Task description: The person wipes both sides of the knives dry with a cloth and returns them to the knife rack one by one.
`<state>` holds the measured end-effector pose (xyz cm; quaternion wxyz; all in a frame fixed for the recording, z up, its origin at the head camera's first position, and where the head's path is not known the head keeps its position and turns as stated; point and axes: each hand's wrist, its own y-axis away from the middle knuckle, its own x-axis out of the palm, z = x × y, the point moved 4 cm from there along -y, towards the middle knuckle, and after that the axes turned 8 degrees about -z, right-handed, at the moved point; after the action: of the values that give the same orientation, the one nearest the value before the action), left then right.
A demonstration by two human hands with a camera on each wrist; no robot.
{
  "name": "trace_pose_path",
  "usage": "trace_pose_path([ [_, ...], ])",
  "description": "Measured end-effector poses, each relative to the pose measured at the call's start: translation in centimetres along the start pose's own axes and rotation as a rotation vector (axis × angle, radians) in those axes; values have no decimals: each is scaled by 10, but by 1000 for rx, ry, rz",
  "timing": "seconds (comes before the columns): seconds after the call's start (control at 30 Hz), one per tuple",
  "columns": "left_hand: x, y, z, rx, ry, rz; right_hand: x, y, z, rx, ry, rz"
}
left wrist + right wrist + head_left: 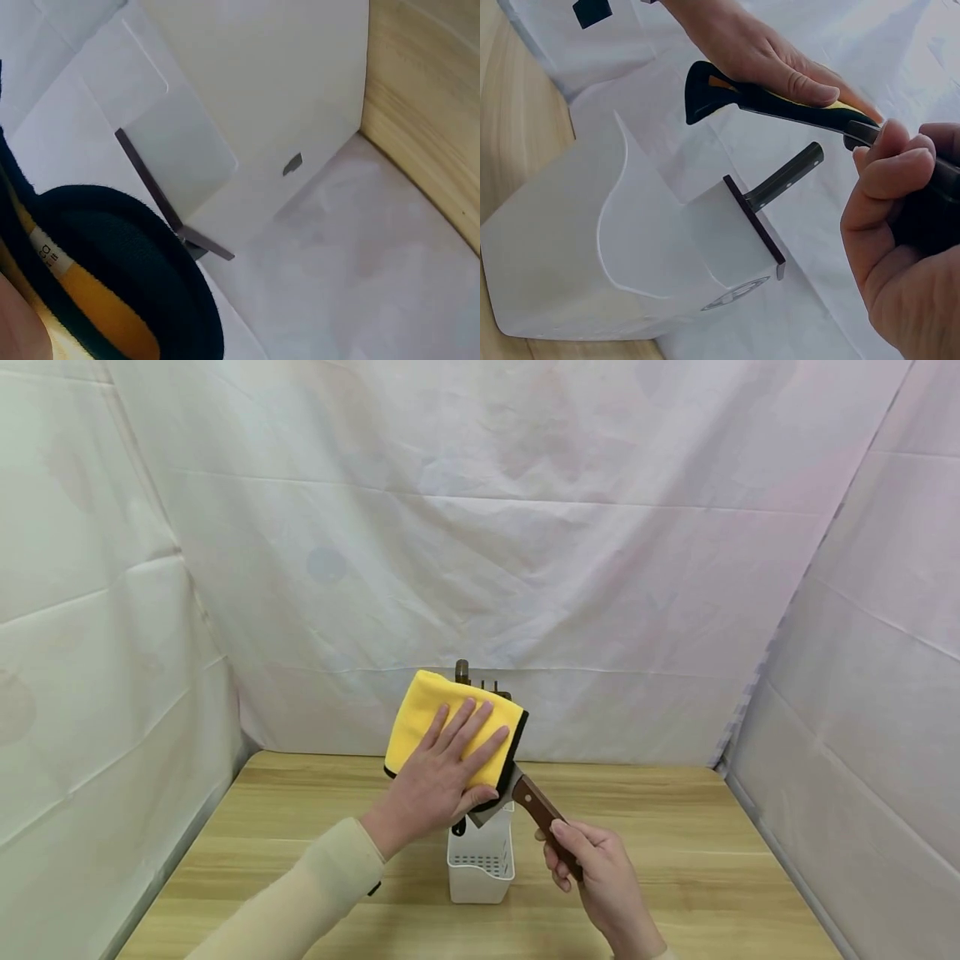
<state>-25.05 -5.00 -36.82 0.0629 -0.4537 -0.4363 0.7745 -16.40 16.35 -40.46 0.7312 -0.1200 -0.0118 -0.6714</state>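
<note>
My left hand (437, 778) lies with spread, straight fingers on a folded yellow cloth (416, 720) with black edging. Beneath the cloth is the blade of a cleaver (540, 807); most of that blade is hidden, and only its heel shows near the brown riveted handle. My right hand (602, 870) grips this handle, fingers curled round it and thumb on top. Seen from the right wrist, the cloth (705, 97) wraps along the blade, with the left hand (769, 56) over it. Both hands are raised above a white holder (480, 887).
The white holder stands on a wood-grain table (300, 827). From its dark-topped back section rises another riveted handle (787, 178), partly behind the cloth in the head view. Pale curtains (480, 560) enclose the table at the back and sides.
</note>
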Motion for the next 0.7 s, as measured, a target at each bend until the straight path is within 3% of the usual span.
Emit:
trace_pose_path([
  [0.2,4,2,-11,22,14,6,2,-2,-1,21,-1,-33],
  [0.37,5,3,-18,40,11,-29,2,-3,-2,34,2,-45],
  [0.7,4,4,-12,26,17,-9,2,-3,-3,8,-4,-26],
])
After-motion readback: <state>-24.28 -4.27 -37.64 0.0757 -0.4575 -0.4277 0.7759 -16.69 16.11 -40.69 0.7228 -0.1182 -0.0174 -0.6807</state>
